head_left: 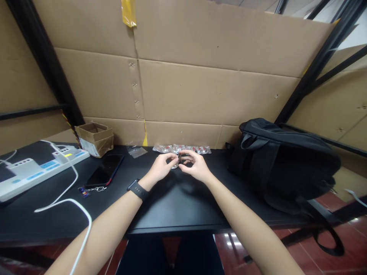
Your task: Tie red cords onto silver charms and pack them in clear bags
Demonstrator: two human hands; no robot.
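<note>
Above the middle of the black table, my two hands meet. My right hand (196,165) is closed in a pinch on a small dark disc (179,158), held edge-on between thumb and fingers. My left hand (162,167) is curled with thumb and fingertips together, beside a small silvery round piece (174,166). That piece appears to be in its grip, though the fingers partly cover it. Just behind the hands lies a row of small clear plastic packets (197,149) with silver and red bits inside. A black watch (138,190) is on my left wrist.
Left on the table (177,206) are an opened cardboard box (96,139), an empty clear bag (137,151), a phone (104,170), a keychain (86,191) and a white power strip (43,172). A white cable (83,208) crosses my left forearm. A black backpack (282,164) stands right; cardboard (186,91) walls the back.
</note>
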